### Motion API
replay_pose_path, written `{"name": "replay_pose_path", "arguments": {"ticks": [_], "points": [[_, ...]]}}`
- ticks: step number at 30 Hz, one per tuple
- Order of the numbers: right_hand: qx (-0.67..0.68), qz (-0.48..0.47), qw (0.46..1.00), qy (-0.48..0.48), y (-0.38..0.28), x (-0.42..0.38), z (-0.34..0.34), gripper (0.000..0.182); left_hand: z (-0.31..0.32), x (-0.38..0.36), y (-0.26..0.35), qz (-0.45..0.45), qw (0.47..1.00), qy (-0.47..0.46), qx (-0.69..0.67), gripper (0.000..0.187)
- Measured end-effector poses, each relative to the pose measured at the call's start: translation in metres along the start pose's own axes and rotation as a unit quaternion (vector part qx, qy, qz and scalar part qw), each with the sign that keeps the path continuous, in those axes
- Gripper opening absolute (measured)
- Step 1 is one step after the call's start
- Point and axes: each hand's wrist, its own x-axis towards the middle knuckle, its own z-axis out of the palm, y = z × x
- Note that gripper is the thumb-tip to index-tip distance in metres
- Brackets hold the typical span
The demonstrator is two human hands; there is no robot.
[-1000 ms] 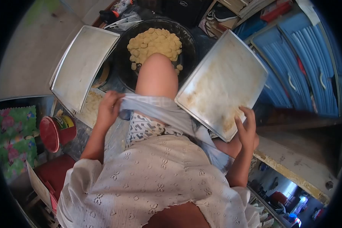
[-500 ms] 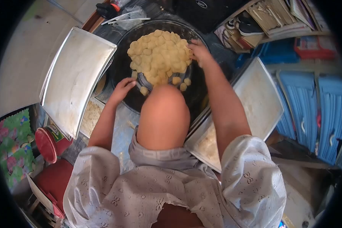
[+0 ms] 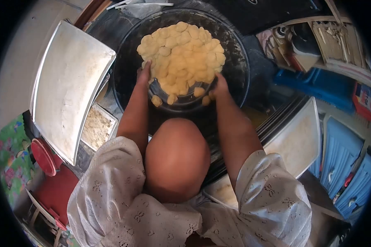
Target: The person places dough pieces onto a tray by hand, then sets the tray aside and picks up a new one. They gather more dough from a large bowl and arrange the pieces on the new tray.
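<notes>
A mound of yellowish dough pieces fills a dark round dish inside a wide black basin. Several loose pieces lie along the near rim of the dish. My left hand is at the left side of the mound, its fingers on the edge of the dish. On the right side, my right hand grips the dish, close to the loose pieces. The undersides of both hands' grips are hidden.
Pale metal trays lean at the left, and more trays at the right. A red lid is at the lower left. Blue folded items and a wooden shelf are at the right. My knee is in front.
My left hand has moved forward along the mound, and my right hand now sits lower, at the near right edge. The view has shifted, and my knee is farther from the mound.
</notes>
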Motion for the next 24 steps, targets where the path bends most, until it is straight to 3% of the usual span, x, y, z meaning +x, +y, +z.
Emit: {"name": "replay_pose_path", "arguments": {"ticks": [2, 3, 5, 6, 8, 9, 11, 12, 13, 14, 15, 16, 18, 19, 21, 24], "points": [[0.034, -0.027, 0.993, -0.112, 0.002, 0.0, 0.009, 0.074, -0.006, -0.003, 0.014, -0.144, 0.978, -0.111, -0.102, 0.073], [0.032, -0.023, 0.993, -0.112, 0.0, -0.002, 0.014, 0.074, -0.006, -0.014, 0.026, -0.146, 0.978, -0.107, -0.101, 0.073], [-0.068, 0.08, 0.993, -0.047, -0.005, -0.005, 0.024, 0.052, 0.006, -0.045, 0.051, -0.178, 0.971, -0.109, -0.117, 0.064], [-0.069, 0.083, 0.993, -0.045, -0.001, 0.015, 0.023, 0.052, 0.013, -0.053, 0.051, -0.181, 0.971, -0.108, -0.116, 0.064], [-0.105, 0.013, 0.989, -0.104, 0.011, 0.066, 0.016, 0.053, 0.023, -0.065, 0.05, -0.028, 0.972, -0.114, -0.205, 0.06], [-0.104, 0.014, 0.989, -0.102, 0.008, 0.054, 0.021, 0.053, 0.027, -0.063, 0.047, -0.038, 0.966, -0.129, -0.221, 0.053], [-0.061, -0.06, 0.965, -0.248, -0.002, 0.009, 0.04, 0.057, 0.027, -0.058, 0.04, -0.037, 0.954, -0.146, -0.26, 0.054], [-0.061, -0.059, 0.965, -0.247, -0.003, 0.003, 0.039, 0.057, 0.026, -0.054, 0.037, -0.033, 0.939, -0.162, -0.302, 0.055], [-0.102, -0.027, 0.982, -0.16, -0.003, -0.002, 0.04, 0.063, 0.025, -0.045, 0.03, -0.033, 0.939, -0.162, -0.302, 0.055], [-0.142, 0.005, 0.987, -0.072, -0.004, -0.006, 0.042, 0.069, 0.023, -0.036, 0.025, -0.114, 0.912, -0.201, -0.34, 0.056], [-0.142, 0.005, 0.987, -0.072, -0.003, -0.01, 0.044, 0.069, 0.021, -0.036, 0.028, -0.195, 0.875, -0.238, -0.373, 0.057], [-0.186, 0.013, 0.978, -0.094, -0.001, -0.013, 0.046, 0.062, 0.024, -0.038, 0.029, -0.196, 0.875, -0.237, -0.373, 0.057], [-0.227, 0.021, 0.967, -0.115, 0.006, -0.014, 0.047, 0.056, 0.035, -0.044, 0.036, -0.159, 0.949, -0.223, -0.153, 0.062], [-0.218, -0.017, 0.961, -0.171, 0.012, -0.011, 0.047, 0.056, 0.038, -0.048, 0.04, -0.136, 0.967, -0.212, -0.04, 0.065], [-0.209, -0.057, 0.95, -0.226, 0.021, 0.003, 0.043, 0.056, 0.04, -0.052, 0.038, -0.124, 0.96, -0.248, -0.024, 0.066], [-0.244, 0.002, 0.938, -0.245, 0.031, 0.026, 0.038, 0.059, 0.034, -0.08, 0.055, -0.135, 0.949, -0.284, -0.019, 0.064]]}}
